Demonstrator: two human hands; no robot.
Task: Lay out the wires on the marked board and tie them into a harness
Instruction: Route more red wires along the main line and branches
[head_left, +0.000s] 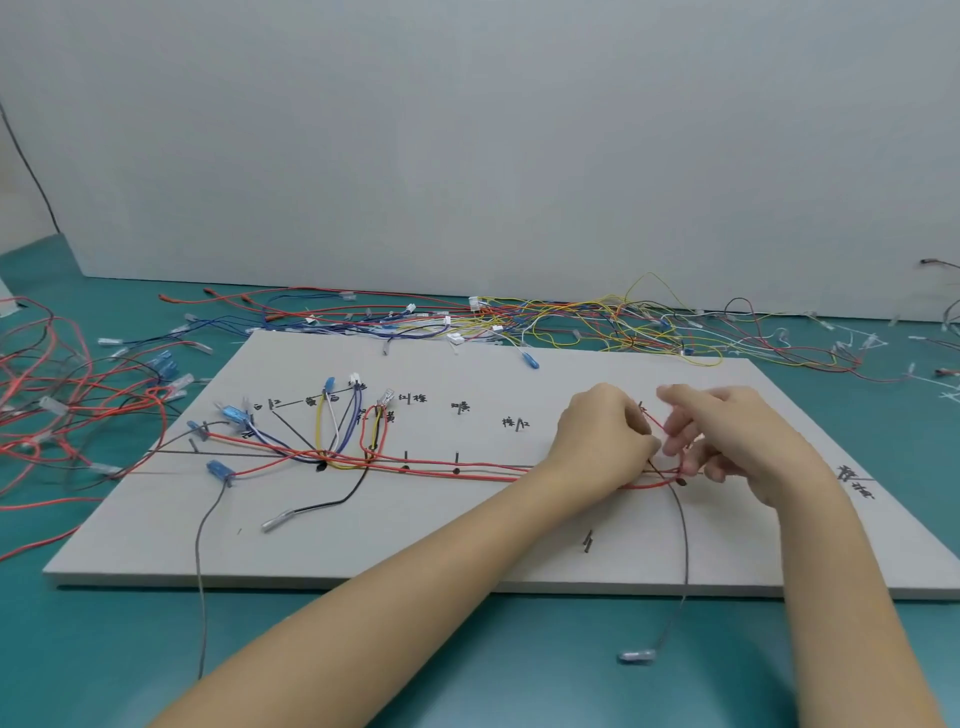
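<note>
Green table (467, 649) bears the marked board (467, 530); left hand (602, 441) and right hand (727, 441) fingers pinch red wires (467, 474).

Left hand (602, 441) and right hand (727, 441) meet, fingers curled, pinching.

A teal table top (467, 649) is seen throughout. Behind it, a plain pale grey wall panel (467, 145) is stood along the far edge. Left of the panel, a thin dark cable (28, 166) is hung. Even, diffuse lighting is noted.
</note>
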